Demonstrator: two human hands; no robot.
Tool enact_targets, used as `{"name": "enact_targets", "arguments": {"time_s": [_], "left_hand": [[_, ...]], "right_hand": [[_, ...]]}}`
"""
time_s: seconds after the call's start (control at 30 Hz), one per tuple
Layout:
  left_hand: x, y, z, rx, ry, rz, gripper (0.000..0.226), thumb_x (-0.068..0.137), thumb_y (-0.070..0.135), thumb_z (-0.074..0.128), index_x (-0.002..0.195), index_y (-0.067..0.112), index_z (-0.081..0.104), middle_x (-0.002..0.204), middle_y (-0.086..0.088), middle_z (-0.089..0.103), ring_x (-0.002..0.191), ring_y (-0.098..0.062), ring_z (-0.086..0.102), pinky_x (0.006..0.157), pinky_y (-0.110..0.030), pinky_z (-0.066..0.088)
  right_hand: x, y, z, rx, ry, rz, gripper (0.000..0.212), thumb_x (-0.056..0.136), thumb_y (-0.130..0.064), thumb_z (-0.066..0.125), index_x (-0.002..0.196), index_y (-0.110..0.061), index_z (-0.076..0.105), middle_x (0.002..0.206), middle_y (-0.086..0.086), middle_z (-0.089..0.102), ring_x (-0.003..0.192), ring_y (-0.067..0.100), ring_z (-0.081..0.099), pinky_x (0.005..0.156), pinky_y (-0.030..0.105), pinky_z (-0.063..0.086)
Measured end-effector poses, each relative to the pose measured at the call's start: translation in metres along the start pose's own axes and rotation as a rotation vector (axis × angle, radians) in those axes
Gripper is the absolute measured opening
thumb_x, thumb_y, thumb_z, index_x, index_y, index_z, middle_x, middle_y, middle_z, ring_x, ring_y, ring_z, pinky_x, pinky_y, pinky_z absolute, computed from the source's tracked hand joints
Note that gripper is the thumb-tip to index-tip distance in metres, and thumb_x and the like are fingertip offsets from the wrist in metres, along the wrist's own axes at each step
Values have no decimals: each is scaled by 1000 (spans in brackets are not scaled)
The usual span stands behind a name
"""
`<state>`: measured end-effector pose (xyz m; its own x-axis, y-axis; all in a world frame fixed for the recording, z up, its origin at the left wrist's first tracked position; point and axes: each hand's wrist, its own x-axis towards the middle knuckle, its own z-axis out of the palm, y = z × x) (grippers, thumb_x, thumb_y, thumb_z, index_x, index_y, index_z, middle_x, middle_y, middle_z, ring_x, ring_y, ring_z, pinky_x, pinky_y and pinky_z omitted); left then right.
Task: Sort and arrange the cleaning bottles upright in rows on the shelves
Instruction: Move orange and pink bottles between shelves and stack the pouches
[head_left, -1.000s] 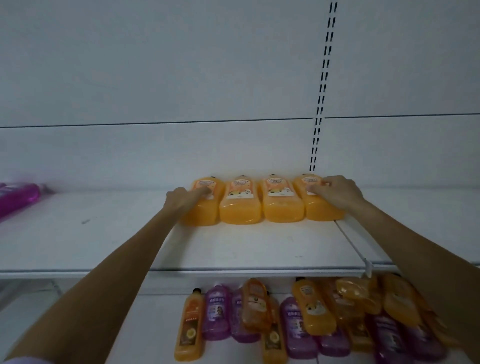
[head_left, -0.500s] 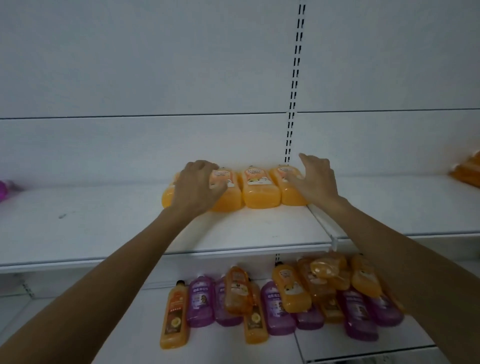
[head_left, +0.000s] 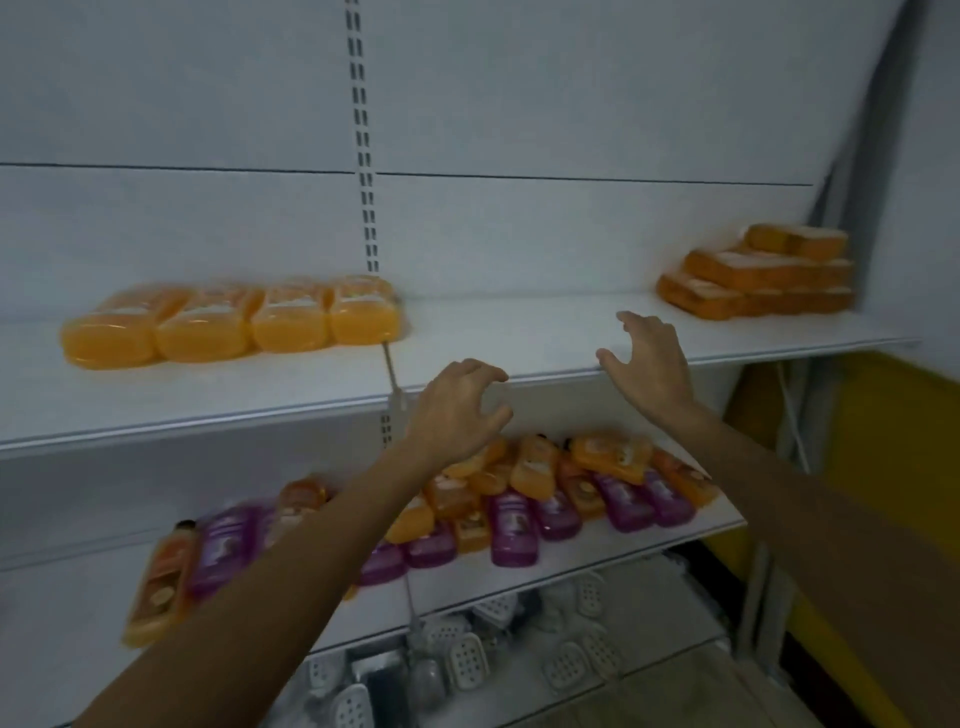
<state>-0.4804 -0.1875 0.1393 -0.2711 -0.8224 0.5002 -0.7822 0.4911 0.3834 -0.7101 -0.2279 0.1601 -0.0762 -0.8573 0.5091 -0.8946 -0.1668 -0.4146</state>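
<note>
A row of several orange bottles (head_left: 234, 325) lies flat on the upper white shelf (head_left: 519, 332), at the left. On the shelf below, a jumbled heap of orange and purple bottles (head_left: 514, 499) lies on its sides. My left hand (head_left: 457, 410) hovers in front of the upper shelf's edge, fingers loosely curled, holding nothing. My right hand (head_left: 649, 358) is raised over the bare middle of that shelf, fingers spread and empty. Both hands are to the right of the orange row and apart from it.
A stack of orange packs (head_left: 758, 278) sits at the far right of the upper shelf. White perforated soap dishes (head_left: 467, 660) fill the bottom shelf. A slotted upright (head_left: 363, 156) runs up the back panel. A yellow wall (head_left: 883, 493) stands at the right.
Both hands have left the row of orange bottles and pulled back to the right. The view has swung right, bringing the orange packs into sight.
</note>
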Motion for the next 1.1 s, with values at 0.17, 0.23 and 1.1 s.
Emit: {"name": "enact_targets", "arguments": {"time_s": [0.17,0.23,1.1], "left_hand": [[-20,50,67,-87,-96,-62,33,85,18,58,117,10,61,121,-8,59,113,-25,53,90,-27,35],[-27,61,90,-121,-137,-70,30,83,15,58,110,6,65,115,-13,62,108,-28,55,86,-27,36],[62,-72,305,-30,-373,-590,55,84,34,65,132,12,47,135,-16,48,124,-33,43,99,-42,40]], "right_hand": [[-43,82,-14,24,-89,150,51,86,-21,61,133,-5,46,127,17,51,120,31,45,97,39,38],[-59,108,-10,23,-145,177,49,87,-23,61,131,-5,49,126,17,53,118,32,47,98,40,40],[8,280,193,104,-486,365,44,88,-27,60,128,-11,52,124,12,59,112,30,55,90,36,47]]}}
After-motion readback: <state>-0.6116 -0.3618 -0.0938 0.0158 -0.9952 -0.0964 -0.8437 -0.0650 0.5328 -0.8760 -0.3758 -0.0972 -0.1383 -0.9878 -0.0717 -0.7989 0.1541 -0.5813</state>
